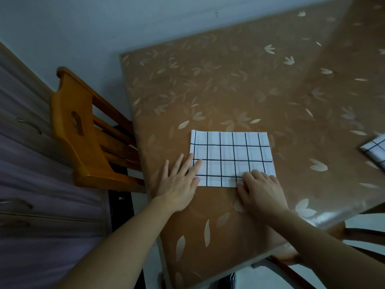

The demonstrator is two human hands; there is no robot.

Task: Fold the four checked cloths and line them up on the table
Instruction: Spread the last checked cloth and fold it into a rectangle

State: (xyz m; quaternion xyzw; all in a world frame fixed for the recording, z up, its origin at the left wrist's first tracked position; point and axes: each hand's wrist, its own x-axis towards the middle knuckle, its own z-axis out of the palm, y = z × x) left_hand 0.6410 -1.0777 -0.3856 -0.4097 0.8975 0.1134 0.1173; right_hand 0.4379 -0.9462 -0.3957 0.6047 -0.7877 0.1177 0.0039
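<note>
Leaf-patterned table (pixel 239 80) supports a folded checked cloth (pixel 231 153) near its near-left edge, where the left hand (pixel 179 184) presses flat with fingers spread and the right hand (pixel 260 188) curls onto the near-right corner, probably to flatten it.

A wooden chair (pixel 83 130) stands beside a drawer cabinet (pixel 25 163).
</note>
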